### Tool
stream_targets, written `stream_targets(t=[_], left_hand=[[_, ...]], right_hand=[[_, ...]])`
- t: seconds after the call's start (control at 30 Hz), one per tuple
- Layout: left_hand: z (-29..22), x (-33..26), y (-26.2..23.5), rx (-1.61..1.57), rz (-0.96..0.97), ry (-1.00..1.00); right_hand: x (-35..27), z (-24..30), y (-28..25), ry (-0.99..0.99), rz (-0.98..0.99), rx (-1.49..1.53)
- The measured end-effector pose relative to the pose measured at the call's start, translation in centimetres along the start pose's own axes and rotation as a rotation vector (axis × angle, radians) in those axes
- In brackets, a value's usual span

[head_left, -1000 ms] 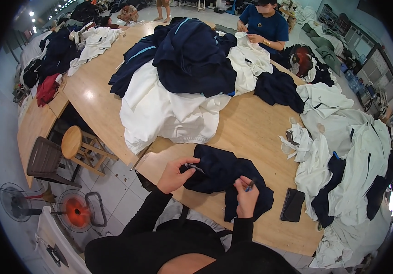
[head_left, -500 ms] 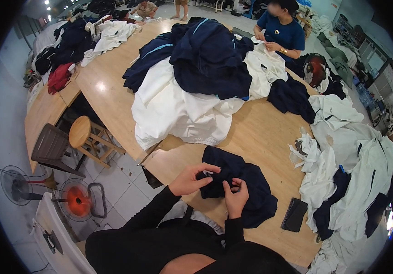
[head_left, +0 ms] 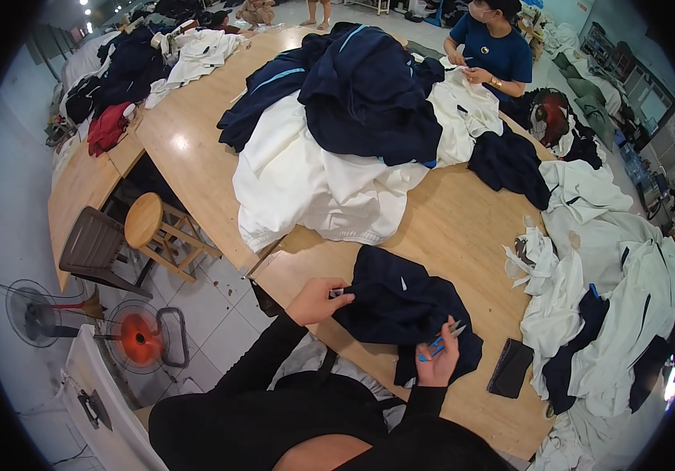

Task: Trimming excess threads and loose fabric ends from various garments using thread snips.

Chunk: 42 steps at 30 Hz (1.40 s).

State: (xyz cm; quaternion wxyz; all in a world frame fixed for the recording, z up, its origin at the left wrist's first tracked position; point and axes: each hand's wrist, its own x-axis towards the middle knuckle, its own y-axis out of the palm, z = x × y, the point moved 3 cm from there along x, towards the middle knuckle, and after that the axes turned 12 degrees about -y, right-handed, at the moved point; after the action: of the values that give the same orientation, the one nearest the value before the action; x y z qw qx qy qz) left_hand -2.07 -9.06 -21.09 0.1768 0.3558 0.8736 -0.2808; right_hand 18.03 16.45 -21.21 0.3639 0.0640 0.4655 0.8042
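A dark navy garment (head_left: pixel 388 302) lies bunched on the near part of the table, with a small white mark on its upper surface. My left hand (head_left: pixel 315 301) pinches its left edge, where a bit of white, perhaps a label, shows at the fingertips. Over the garment's right side, my right hand (head_left: pixel 439 366) is closed around blue-handled thread snips (head_left: pixel 434 345), their blades pointing up and to the right. Part of the cloth hangs below the table edge side nearest me, between my two arms.
Behind the garment rises a large heap of navy (head_left: pixel 369 94) and white clothes (head_left: pixel 314 180). A dark flat pouch-like piece (head_left: pixel 510 367) lies to the right, beside piled white garments (head_left: pixel 612 314). At left stand a wooden stool (head_left: pixel 146 220), a chair and fans. A person (head_left: pixel 494 51) works across the table.
My right hand has moved right and down, away from my left, and the snips now show in it. My left hand has drawn slightly left, pulling the garment's edge along.
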Motion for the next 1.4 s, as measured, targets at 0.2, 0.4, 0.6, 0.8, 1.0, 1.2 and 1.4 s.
stream_targets(t=[0.2, 0.4, 0.6, 0.8, 1.0, 1.2, 1.4], left_hand=[[-1.9, 0.4, 1.1, -0.77, 0.091, -0.028], [-4.1, 0.0, -1.2, -1.354, 0.188, 0.05], [-3.1, -0.2, -0.7, -1.302, 0.261, 0.095], [-4.6, -0.8, 0.6, -1.272, 0.366, 0.093], [-5.5, -2.0, 2.0, -1.188, 0.492, 0.087], [-5.9, -1.5, 4.1, -1.059, 0.59, 0.08], [-5.8, -0.9, 2.6, -1.103, 0.433, -0.002]], right_hand=[[-0.9, 2.5, 2.7, 0.077, 0.059, -0.15], [-2.2, 2.9, -0.6, 0.072, 0.176, -0.154], [-2.8, 3.6, 0.0, 0.243, 0.189, -0.451], [-3.2, 1.6, 2.5, 0.324, 0.352, -0.62], [-2.6, 2.6, 0.1, 0.243, 0.274, -0.365], [-2.7, 2.2, -1.1, 0.178, 0.394, -0.616], [-3.2, 4.0, -0.5, 0.03, 0.296, -0.569]])
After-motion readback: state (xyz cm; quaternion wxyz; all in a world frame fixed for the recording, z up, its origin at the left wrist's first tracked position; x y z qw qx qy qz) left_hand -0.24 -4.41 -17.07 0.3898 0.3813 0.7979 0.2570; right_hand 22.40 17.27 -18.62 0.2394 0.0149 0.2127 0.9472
